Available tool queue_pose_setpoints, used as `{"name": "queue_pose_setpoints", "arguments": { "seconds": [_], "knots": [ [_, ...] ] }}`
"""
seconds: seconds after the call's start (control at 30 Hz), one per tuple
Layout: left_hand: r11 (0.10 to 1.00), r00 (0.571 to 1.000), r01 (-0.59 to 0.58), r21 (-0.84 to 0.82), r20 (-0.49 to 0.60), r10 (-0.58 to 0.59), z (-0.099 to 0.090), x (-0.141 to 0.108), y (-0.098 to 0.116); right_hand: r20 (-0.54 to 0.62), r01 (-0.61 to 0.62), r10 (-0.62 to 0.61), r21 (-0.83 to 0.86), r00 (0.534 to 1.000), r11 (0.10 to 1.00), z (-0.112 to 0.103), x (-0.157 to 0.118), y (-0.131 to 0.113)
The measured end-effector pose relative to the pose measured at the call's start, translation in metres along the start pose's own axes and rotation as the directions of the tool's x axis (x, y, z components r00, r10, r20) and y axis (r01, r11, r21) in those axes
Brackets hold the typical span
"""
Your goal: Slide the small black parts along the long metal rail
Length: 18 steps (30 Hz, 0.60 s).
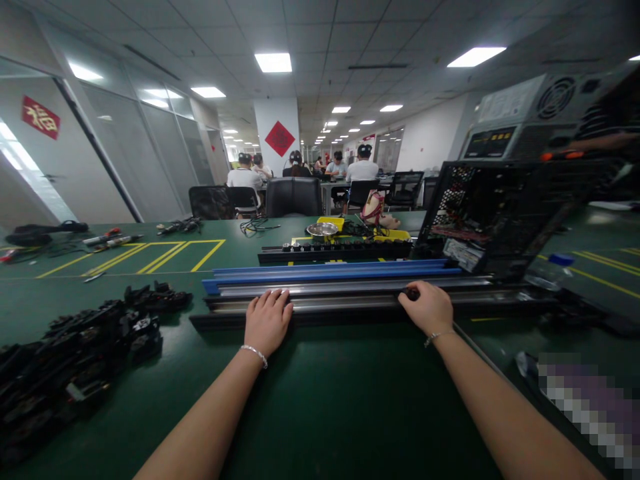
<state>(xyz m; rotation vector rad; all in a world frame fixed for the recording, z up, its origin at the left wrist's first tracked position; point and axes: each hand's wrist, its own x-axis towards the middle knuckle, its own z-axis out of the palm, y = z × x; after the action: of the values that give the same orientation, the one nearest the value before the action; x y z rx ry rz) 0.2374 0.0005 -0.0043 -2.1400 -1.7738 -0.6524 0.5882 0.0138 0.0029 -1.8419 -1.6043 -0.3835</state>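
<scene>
Across the green table lies a long black rail (345, 303) with a shiny metal strip along it. My left hand (267, 323) rests on its left portion, fingers stretched out over the top. Farther right, my right hand (431, 308) is closed, its thumb and fingers pinching a small black part (413, 293) at the rail. I cannot make out exactly what that part is. Just behind run a second silvery strip (310, 288) and a blue rail (330, 272), parallel to the first.
Many black parts are heaped (100, 340) at left. Behind the rails stand another black rail with round pieces (340, 252), a metal bowl (323, 229) and yellow trays. An opened computer case (495, 213) and a bottle (550, 272) stand right. Other people sit farther back.
</scene>
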Motion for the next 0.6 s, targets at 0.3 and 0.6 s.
{"name": "queue_pose_setpoints", "arguments": {
  "seconds": [0.3,0.6],
  "knots": [
    [1.0,1.0,-0.003,-0.012,0.002,0.003,-0.0003,-0.0001,-0.0011,-0.012,0.019,-0.019,0.021,1.0,1.0,-0.0008,-0.0014,-0.0054],
    [1.0,1.0,-0.007,-0.002,-0.002,0.007,0.0002,0.0,-0.0008,-0.005,0.033,-0.032,0.022,0.999,0.999,0.0012,-0.0013,-0.0076]
  ]
}}
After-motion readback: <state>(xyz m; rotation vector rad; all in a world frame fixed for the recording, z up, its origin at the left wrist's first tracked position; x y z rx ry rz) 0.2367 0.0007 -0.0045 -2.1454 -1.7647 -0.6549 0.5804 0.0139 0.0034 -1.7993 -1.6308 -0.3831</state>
